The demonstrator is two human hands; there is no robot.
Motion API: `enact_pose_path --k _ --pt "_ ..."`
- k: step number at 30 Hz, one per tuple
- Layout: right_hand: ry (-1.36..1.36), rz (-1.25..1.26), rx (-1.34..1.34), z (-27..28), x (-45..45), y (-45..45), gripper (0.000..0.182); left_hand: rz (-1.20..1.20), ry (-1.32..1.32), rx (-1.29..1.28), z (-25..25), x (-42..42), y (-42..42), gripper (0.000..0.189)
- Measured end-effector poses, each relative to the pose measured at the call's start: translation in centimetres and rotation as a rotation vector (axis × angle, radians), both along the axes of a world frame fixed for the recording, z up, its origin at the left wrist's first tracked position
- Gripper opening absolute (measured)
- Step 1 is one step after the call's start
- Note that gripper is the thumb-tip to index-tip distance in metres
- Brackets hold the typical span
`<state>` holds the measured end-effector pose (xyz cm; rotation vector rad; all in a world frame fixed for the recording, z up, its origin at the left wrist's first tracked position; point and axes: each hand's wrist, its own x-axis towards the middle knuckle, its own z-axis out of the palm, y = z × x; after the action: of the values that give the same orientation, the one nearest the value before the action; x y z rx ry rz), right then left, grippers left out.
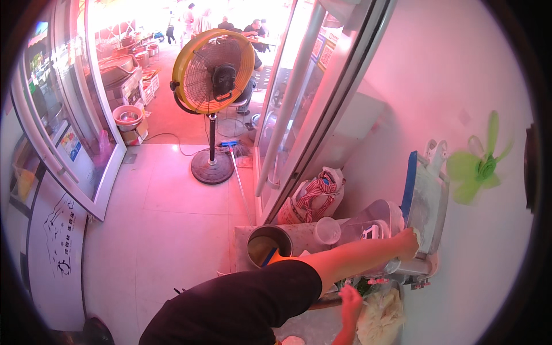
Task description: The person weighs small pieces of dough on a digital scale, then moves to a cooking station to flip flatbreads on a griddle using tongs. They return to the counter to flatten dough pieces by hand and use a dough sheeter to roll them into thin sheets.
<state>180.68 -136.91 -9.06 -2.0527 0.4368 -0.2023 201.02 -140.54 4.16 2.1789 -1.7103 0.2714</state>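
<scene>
My left hand (407, 243) reaches to the right, against the lower part of an upright machine with a pale tilted plate (424, 202) and a blue edge. A thin pale piece, perhaps dough, shows at its fingers; the grip is hidden. My right hand (351, 299) is raised below my left forearm, fingers bent and slightly apart, with nothing visible in it. Beside it lies a large mass of dough (381, 317) in clear plastic. A small round dough piece (293, 340) sits at the bottom edge. A metal pot (269, 233) holds an orange-handled tool with a blue blade.
A clear plastic tub (327, 230) and a scale-like device (373, 232) stand on the counter. A green fan (485, 168) is by the right wall. A yellow standing fan (213, 71) and a mop (235, 159) are at the open glass doors. People sit outside.
</scene>
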Motion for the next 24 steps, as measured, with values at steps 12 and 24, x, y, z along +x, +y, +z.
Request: enact_pose_path --k 12,24 --pt "-0.465 0.215 1.404 -2.5 5.4 -14.8 0.067 0.084 -0.036 -0.121 -0.7 0.3 0.5 0.022" --pt "-0.661 -0.124 0.996 -3.6 8.0 -12.4 0.054 0.042 -0.016 -0.055 -0.2 0.2 0.1 0.021"
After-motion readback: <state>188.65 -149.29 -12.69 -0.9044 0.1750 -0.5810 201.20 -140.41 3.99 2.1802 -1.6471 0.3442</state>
